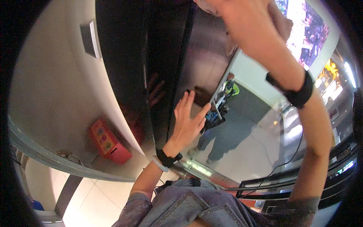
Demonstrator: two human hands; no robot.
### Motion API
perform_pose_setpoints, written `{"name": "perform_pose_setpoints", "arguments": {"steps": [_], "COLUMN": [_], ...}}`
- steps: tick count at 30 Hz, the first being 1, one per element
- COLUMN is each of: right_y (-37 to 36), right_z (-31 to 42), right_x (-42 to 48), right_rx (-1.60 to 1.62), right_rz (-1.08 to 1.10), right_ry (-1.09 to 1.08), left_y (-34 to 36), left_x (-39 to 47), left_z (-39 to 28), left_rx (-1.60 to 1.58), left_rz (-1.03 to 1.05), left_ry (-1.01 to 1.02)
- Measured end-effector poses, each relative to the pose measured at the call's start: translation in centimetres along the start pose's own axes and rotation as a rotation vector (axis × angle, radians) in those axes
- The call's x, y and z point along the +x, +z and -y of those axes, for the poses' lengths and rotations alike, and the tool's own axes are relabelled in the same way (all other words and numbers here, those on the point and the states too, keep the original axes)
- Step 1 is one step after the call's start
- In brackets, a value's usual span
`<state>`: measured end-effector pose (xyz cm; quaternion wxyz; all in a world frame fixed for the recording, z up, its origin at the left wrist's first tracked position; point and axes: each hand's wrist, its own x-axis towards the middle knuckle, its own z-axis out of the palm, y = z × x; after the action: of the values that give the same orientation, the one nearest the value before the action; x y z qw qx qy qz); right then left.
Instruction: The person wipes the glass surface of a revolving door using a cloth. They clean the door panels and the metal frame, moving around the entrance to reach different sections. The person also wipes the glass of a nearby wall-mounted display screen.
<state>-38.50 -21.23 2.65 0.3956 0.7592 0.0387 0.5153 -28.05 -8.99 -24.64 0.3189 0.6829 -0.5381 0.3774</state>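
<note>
Before me stands a dark, glossy panel (201, 48), its surface reflecting light. My left hand (188, 122) lies with spread fingers against the lower part of this panel, its thumb near the panel's edge; it holds nothing that I can see. Raised at the top of the view is my right hand (224, 5), near the panel's upper part. Its fingers are cut off or hidden, so what it touches cannot be told. Beside my left hand, small dark items and a light bar (217, 109) show at the panel's edge. Both wrists wear black bands.
A red box (109, 142) with coloured circles and a slot, and a pair of glasses (69, 157), rest on a grey surface at the left. Above them is a small box-like device (89, 39). A green basin (234, 88) and a thin black cable (279, 166) are at the right.
</note>
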Motion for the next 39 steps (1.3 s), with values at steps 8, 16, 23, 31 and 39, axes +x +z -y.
{"name": "perform_pose_setpoints", "arguments": {"steps": [8,16,23,31,39], "right_y": [12.9,18.0,18.1,26.8,25.2], "right_z": [30.3,39.5,37.0,56.0,50.2], "right_x": [-8.2,-6.1,2.6,-19.3,-12.8], "right_rx": [0.242,0.683,0.535,0.87,0.781], "right_rz": [0.185,0.408,0.058,0.391,0.567], "right_ry": [0.072,-0.238,0.183,-0.156,-0.432], "left_y": [-7.9,-13.5,-16.4,-15.1,-14.5], "left_x": [-4.6,-6.8,-8.7,-10.7,-11.0], "left_z": [12.4,24.0,27.0,27.3,27.3], "left_rx": [-0.029,-0.085,0.063,0.03,0.105], "left_rz": [-0.292,-0.271,-0.275,-0.149,-0.06], "left_ry": [-0.034,-0.041,-0.115,-0.161,-0.142]}}
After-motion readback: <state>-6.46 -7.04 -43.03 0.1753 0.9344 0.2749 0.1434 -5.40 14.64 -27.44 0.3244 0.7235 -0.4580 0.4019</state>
